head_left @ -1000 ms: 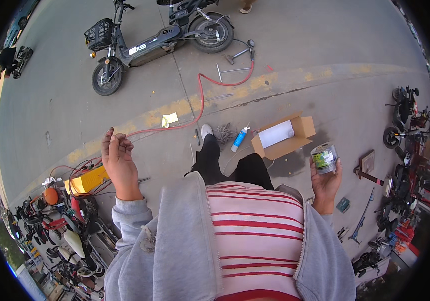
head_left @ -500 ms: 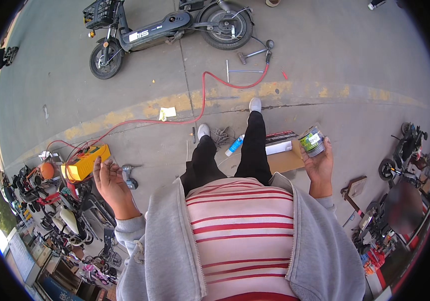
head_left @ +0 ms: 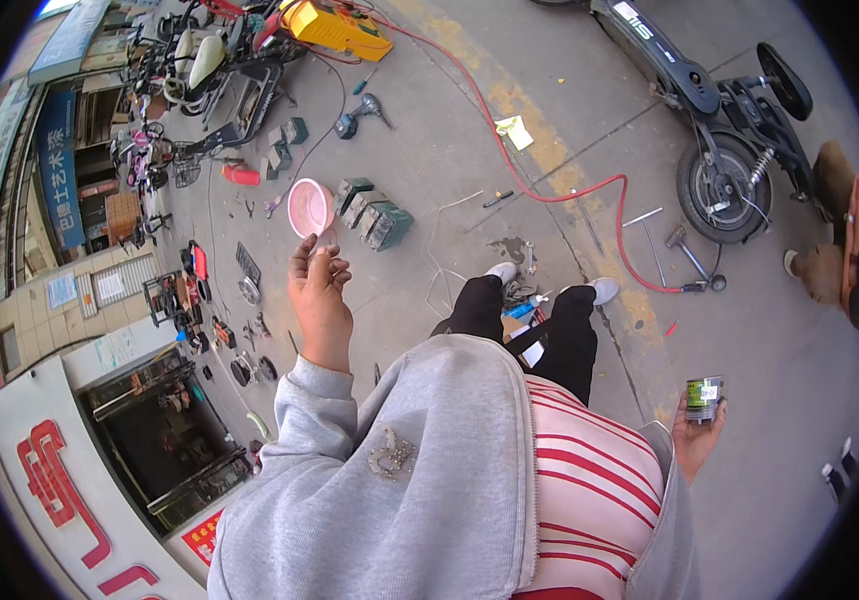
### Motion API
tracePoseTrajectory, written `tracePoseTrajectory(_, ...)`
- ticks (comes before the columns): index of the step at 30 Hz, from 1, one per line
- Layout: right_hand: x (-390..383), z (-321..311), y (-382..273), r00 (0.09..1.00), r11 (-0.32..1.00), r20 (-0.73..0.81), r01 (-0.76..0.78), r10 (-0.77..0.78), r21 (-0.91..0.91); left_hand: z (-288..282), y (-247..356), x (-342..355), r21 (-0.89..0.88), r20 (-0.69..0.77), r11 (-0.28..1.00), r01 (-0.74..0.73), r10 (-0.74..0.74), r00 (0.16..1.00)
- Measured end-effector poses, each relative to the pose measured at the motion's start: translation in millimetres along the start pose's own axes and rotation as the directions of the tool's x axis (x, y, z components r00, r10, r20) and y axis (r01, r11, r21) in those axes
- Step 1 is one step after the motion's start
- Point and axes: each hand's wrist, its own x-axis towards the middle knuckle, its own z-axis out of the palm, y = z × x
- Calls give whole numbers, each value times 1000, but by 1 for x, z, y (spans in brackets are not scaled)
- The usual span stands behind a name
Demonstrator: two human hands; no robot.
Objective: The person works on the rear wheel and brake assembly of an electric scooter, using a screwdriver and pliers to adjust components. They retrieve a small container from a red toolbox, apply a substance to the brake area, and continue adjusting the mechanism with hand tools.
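Observation:
My right hand (head_left: pixel 697 438) is wrapped round a small clear round tub (head_left: pixel 704 398) with a green and white label and a dark lower part. It holds the tub out to the right of my body, above the pavement. My left hand (head_left: pixel 321 300) is raised on the left, thumb and fingers drawn together in a pinch. Whatever it holds, if anything, is too small to make out. Beyond its fingertips in the picture is a pink basin (head_left: pixel 310 207) on the ground, with several dark green battery-like blocks (head_left: pixel 386 225) beside it.
A grey electric scooter (head_left: pixel 714 180) stands at the far right, a person's hand (head_left: pixel 829 180) near it. A red hose (head_left: pixel 589 190) crosses the pavement from a yellow box (head_left: pixel 339 30). A hammer (head_left: pixel 687 250), a cordless drill (head_left: pixel 357 116) and a blue bottle (head_left: pixel 524 308) lie about. Shopfronts line the left.
My view has swung to the left, bringing shopfronts, the pink basin and the blocks into sight. The scooter has shifted right in the picture. The tub stays in my right hand.

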Motion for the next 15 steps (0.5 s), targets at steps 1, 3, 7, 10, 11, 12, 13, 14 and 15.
tracePoseTrajectory(1,7,8,-3,999,999,43,-31,33,-35,-15,-3,-3,5,-75,1000,12,-11,997)
tracePoseTrajectory(3,20,26,-6,986,993,146,-66,80,-101,-43,-13,-10,7,-198,999,51,-49,979)
tracePoseTrajectory(7,41,68,9,929,958,296,-148,220,-245,-100,-31,-22,-56,-260,970,235,-241,935)
tracePoseTrajectory(10,42,100,38,911,940,358,-81,205,-333,-142,-45,-19,-107,-263,943,314,-331,906)
tracePoseTrajectory(11,39,112,50,900,931,379,-73,215,-357,-157,-50,-11,-128,-264,936,328,-351,898)
tracePoseTrajectory(12,34,125,62,899,918,375,-66,225,-392,-173,-53,-3,-144,-267,933,330,-358,895)
tracePoseTrajectory(13,27,138,74,899,903,371,-59,234,-426,-189,-55,7,-176,-253,929,325,-362,897)
tracePoseTrajectory(14,18,151,90,891,896,391,-39,232,-442,-208,-55,16,-193,-259,931,311,-354,899)
tracePoseTrajectory(15,9,164,108,887,885,409,1,215,-466,-224,-56,27,-211,-262,932,293,-343,902)
